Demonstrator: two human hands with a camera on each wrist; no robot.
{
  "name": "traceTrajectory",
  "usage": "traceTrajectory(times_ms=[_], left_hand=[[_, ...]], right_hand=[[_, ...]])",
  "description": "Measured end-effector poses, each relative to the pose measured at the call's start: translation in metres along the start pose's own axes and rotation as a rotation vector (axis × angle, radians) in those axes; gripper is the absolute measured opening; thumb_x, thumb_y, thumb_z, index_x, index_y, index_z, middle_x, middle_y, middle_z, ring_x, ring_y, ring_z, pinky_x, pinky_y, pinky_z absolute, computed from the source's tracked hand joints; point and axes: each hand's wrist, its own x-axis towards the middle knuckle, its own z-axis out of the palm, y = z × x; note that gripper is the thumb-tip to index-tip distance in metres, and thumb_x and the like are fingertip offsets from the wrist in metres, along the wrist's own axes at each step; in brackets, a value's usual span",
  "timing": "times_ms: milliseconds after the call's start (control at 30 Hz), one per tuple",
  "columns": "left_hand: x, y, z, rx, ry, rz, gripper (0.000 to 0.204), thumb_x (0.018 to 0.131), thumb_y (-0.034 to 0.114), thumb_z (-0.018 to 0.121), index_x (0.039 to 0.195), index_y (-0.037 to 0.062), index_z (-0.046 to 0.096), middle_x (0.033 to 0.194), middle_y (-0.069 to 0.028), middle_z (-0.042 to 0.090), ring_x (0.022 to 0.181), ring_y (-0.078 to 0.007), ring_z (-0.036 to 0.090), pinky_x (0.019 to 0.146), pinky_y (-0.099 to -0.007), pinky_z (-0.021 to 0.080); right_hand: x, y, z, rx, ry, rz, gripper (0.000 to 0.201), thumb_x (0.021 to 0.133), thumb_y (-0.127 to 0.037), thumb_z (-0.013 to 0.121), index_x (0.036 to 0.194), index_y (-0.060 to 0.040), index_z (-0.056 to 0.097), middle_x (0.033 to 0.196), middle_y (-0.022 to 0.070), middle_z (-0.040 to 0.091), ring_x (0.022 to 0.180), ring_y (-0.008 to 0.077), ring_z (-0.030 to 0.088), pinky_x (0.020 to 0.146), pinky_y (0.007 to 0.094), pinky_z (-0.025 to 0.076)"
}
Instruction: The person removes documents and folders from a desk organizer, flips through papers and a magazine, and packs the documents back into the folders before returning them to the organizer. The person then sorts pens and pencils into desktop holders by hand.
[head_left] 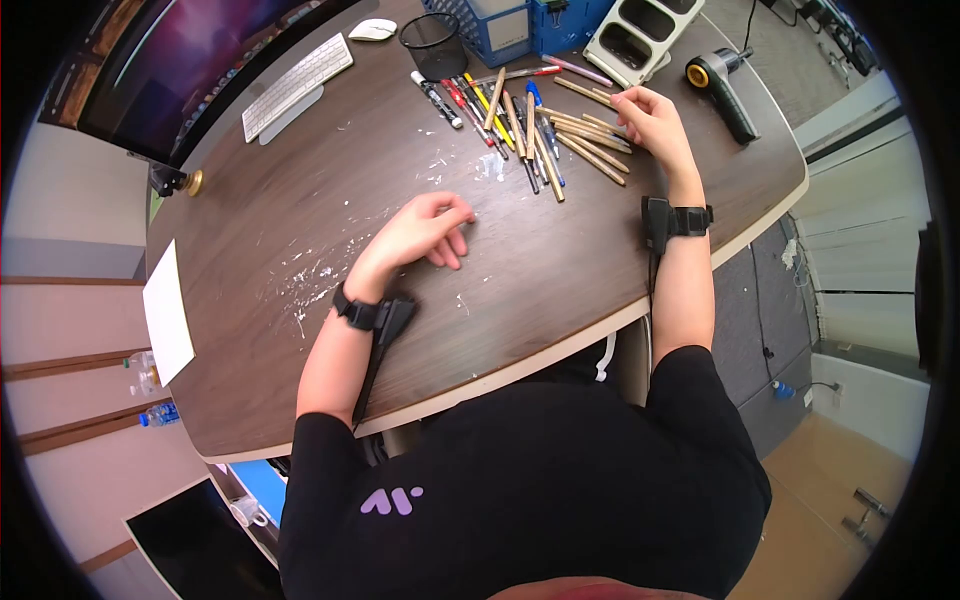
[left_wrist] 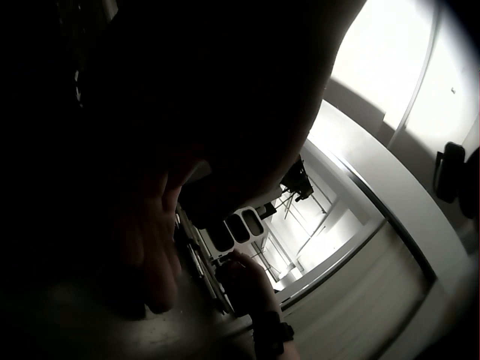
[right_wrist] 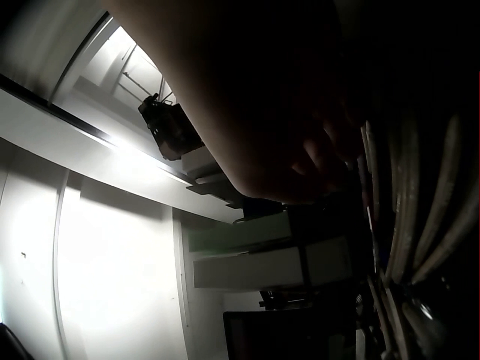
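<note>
My right hand (head_left: 652, 128) is at the right end of a pile of wood-coloured pencils (head_left: 592, 160), its thumb and fingertips right at the ends of the upper ones. I cannot tell whether it pinches one. In the dark right wrist view, its bent fingers (right_wrist: 319, 157) are beside several pencils (right_wrist: 405, 202). Red, yellow, black and blue pens and a white-and-black marker (head_left: 436, 100) lie left of and among the pencils. My left hand (head_left: 415, 235) hangs loosely curled over the middle of the desk, holding nothing; its fingers (left_wrist: 157, 262) show dimly in the left wrist view.
Behind the pens stand a black mesh pen cup (head_left: 433, 48), blue baskets (head_left: 498, 35) and a white tray with several openings (head_left: 640, 35). A black handheld tool (head_left: 722, 90) lies right. Keyboard (head_left: 298, 85), mouse (head_left: 373, 30) and monitor (head_left: 200, 70) are at back left; white paper (head_left: 168, 312) lies at the left edge.
</note>
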Motion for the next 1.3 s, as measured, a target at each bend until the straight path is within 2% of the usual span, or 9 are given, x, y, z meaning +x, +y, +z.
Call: traceTrajectory(times_ms=[33,367,567,700,833,900,1100,1200,1300], left_hand=[[0.01,0.01,0.004,0.006,-0.003,-0.005,0.032,0.105,0.036,0.054,0.112,0.0067,0.064,0.077,-0.0065,0.071,0.061,-0.0142,0.071,0.052,-0.0232,0.054],[0.054,0.046,0.02,0.182,-0.013,0.021,0.034,0.104,0.036,0.055,0.099,0.0035,0.064,0.068,-0.0063,0.07,0.054,-0.0158,0.07,0.043,-0.0238,0.049],[0.076,0.035,-0.002,-0.205,-0.111,0.116,0.029,0.105,0.029,0.053,0.108,0.0015,0.062,0.085,-0.0101,0.071,0.07,-0.0182,0.074,0.054,-0.0248,0.059],[0.083,0.022,-0.012,-0.347,-0.2,0.198,0.03,0.106,0.029,0.053,0.108,0.0004,0.062,0.084,-0.0111,0.071,0.069,-0.0193,0.073,0.058,-0.028,0.061],[0.101,0.003,-0.031,-0.629,-0.357,0.258,0.031,0.107,0.027,0.048,0.113,-0.0007,0.059,0.093,-0.0128,0.068,0.08,-0.0202,0.07,0.079,-0.0396,0.063],[0.109,-0.002,-0.037,-0.949,-0.635,0.261,0.038,0.108,0.031,0.043,0.121,-0.0008,0.059,0.102,-0.0149,0.069,0.091,-0.0229,0.069,0.092,-0.0456,0.058],[0.106,0.003,-0.033,-0.883,-0.557,0.194,0.035,0.108,0.029,0.041,0.121,-0.0004,0.056,0.101,-0.0149,0.066,0.088,-0.0235,0.067,0.089,-0.0467,0.059],[0.109,-0.001,-0.036,-0.895,-0.642,0.221,0.039,0.109,0.031,0.04,0.124,-0.0011,0.057,0.105,-0.0158,0.068,0.095,-0.0237,0.068,0.094,-0.0461,0.057],[0.11,-0.002,-0.036,-0.897,-0.643,0.228,0.039,0.109,0.03,0.04,0.124,-0.0009,0.057,0.105,-0.0159,0.068,0.095,-0.0238,0.068,0.093,-0.0458,0.057]], right_hand=[[-0.001,-0.002,0.001,-0.02,-0.008,-0.018,0.026,0.094,-0.03,0.071,0.095,-0.0043,0.072,0.073,-0.0019,0.066,0.059,0.0039,0.053,0.053,0.0219,0.042],[-0.008,-0.012,0.017,-0.317,0.024,-0.033,0.028,0.09,-0.027,0.072,0.098,-0.0004,0.073,0.073,0.0046,0.068,0.066,0.0094,0.061,0.065,0.027,0.05],[-0.018,-0.026,0.023,-0.581,-0.037,-0.11,0.019,0.085,-0.016,0.066,0.095,-0.001,0.072,0.088,0.0141,0.073,0.082,0.0287,0.071,0.079,0.0374,0.056],[-0.021,-0.015,0.024,-0.718,-0.052,-0.239,0.018,0.086,-0.017,0.071,0.094,-0.0012,0.069,0.096,0.0128,0.068,0.092,0.0297,0.067,0.085,0.0387,0.052],[-0.024,-0.018,0.026,-0.764,-0.065,-0.288,0.017,0.087,-0.017,0.07,0.095,-0.0018,0.068,0.096,0.0129,0.065,0.093,0.0285,0.066,0.085,0.0377,0.052],[-0.024,-0.017,0.029,-0.775,-0.09,-0.241,0.012,0.089,-0.015,0.067,0.094,-0.0043,0.069,0.099,0.0123,0.066,0.101,0.0311,0.066,0.09,0.0409,0.052],[-0.021,-0.009,0.036,-0.807,-0.041,-0.359,0.011,0.092,-0.012,0.064,0.096,-0.0018,0.066,0.098,0.0159,0.066,0.1,0.0344,0.065,0.089,0.0433,0.052],[-0.019,-0.003,0.038,-0.781,0.007,-0.423,0.011,0.093,-0.01,0.062,0.097,0.0001,0.064,0.097,0.0175,0.066,0.1,0.0356,0.064,0.089,0.0441,0.052],[-0.017,-0.008,0.043,-0.735,0.046,-0.428,0.018,0.095,-0.009,0.06,0.11,-0.0002,0.06,0.096,0.0189,0.067,0.1,0.0372,0.063,0.091,0.045,0.05]])
